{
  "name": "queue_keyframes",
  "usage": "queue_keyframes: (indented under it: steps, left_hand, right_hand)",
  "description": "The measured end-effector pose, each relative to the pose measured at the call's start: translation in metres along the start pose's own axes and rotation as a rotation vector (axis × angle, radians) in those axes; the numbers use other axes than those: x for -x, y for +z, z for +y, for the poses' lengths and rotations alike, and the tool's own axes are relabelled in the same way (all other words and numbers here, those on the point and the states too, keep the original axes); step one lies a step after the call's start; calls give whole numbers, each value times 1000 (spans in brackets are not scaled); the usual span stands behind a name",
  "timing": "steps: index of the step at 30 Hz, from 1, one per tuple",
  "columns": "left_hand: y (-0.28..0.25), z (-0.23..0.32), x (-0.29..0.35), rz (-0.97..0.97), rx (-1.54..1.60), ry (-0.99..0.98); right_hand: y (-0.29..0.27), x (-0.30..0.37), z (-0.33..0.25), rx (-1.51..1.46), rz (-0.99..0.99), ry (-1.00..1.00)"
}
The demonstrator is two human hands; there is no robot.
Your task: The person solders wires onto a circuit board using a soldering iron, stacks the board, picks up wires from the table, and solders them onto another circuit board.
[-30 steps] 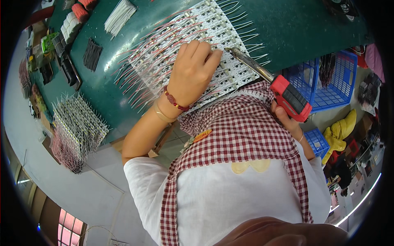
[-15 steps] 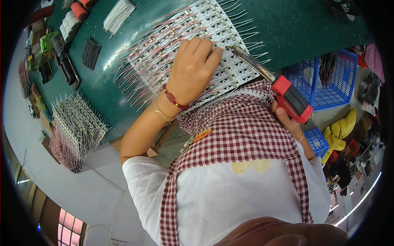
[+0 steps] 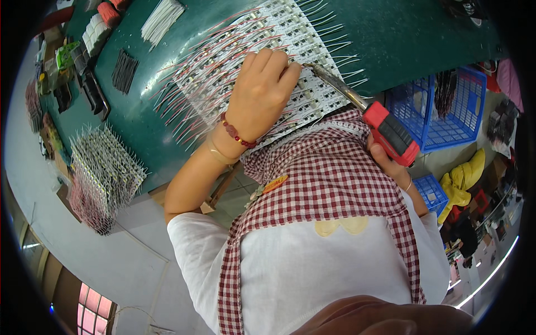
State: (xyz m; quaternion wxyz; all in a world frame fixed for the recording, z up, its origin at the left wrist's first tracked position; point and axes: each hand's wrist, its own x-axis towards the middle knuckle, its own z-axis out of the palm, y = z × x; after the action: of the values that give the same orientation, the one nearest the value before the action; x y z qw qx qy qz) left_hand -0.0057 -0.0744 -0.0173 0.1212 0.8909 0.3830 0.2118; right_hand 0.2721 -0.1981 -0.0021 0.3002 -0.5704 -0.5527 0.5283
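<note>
A white panel of small circuit boards point(image 3: 319, 96) lies at the table's near edge, against my checked apron. Red and white wires point(image 3: 195, 72) stick out from its left side, and more thin wires from its right. Over the panel, my left hand point(image 3: 263, 89) is closed with fingers bent down; whatever they pinch is hidden beneath them. My right hand point(image 3: 384, 159) grips a red and black soldering iron point(image 3: 391, 131) by its handle, partly hidden behind it. The iron's metal tip points left and reaches the panel right beside my left fingertips.
White wires point(image 3: 162, 21) and black wires point(image 3: 124, 71) lie in bundles on the green table point(image 3: 391, 39). A stack of wired boards point(image 3: 106, 167) sits at the left edge. To the right, below table level, stands a blue basket point(image 3: 455, 111); a yellow cloth item point(image 3: 463, 178) is near it.
The soldering iron and my right hand have shifted slightly left, bringing the tip a little closer to my left fingers. My left hand has barely moved.
</note>
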Motion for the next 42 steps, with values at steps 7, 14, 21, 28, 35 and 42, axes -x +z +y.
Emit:
queue_keyframes:
  steps: [7, 14, 21, 28, 35, 42]
  left_hand:
    - [0, 0, -1, 17, -16, 0]
    - [0, -1, -4, 57, -25, -2]
    - [-5, 6, 4, 12, 4, 14]
    - [2, 9, 7, 25, 18, 13]
    - [0, 11, 5, 12, 15, 15]
    - [0, 8, 5, 4, 50, 30]
  right_hand:
    - [-5, 7, 4, -39, -3, 25]
    - [-7, 11, 8, -114, -14, 55]
    - [-13, 19, 9, -114, -51, 141]
    - [-10, 15, 8, -85, -47, 78]
    - [-10, 12, 4, -64, -33, 62]
    - [-9, 11, 7, -3, -32, 20]
